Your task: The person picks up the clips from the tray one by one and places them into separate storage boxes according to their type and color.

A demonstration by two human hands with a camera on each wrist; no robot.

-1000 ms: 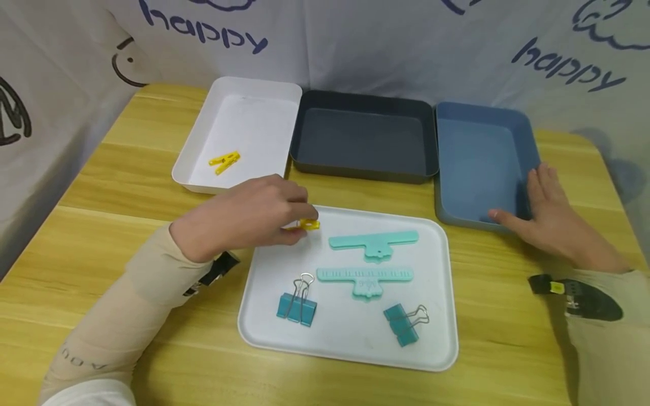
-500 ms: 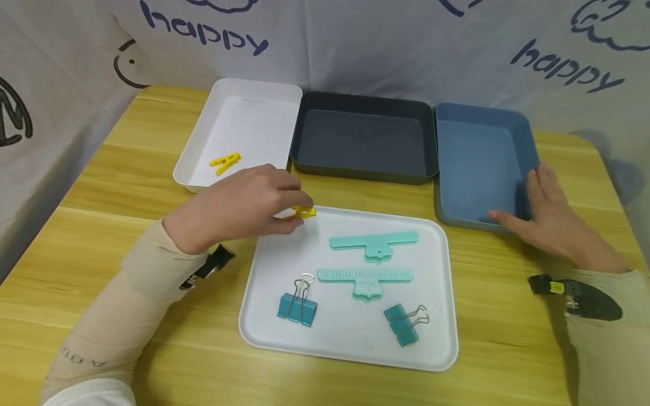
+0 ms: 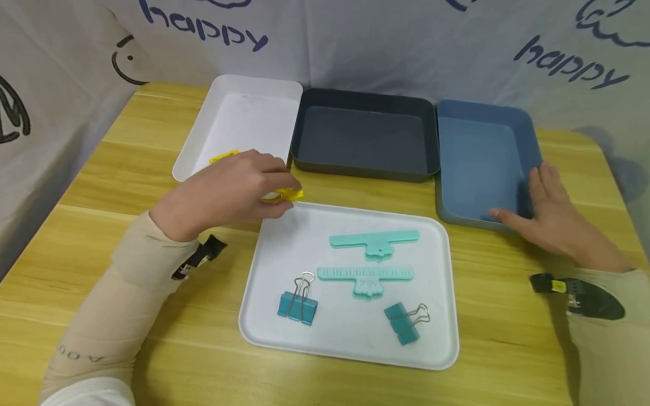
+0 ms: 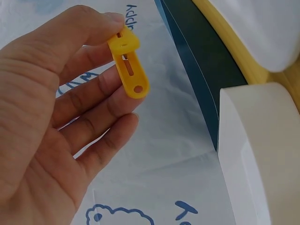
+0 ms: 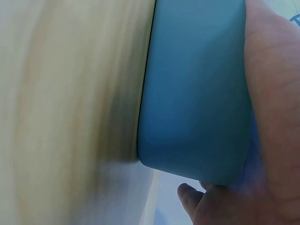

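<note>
Clothespin [image 4: 134, 64] pinched by left hand [image 3: 228, 189], 2nd clothespin [image 3: 223, 156] partly hidden

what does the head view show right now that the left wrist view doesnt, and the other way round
Only head: the right hand, two mint clips, two teal binder clips and a second yellow clip lying in the white tray.

Only left wrist: the palm side of the left hand and a round hole near the end of the held yellow clip.

Both: the left hand pinching that clip, part of the wooden table, and the backdrop with lettering.
</note>
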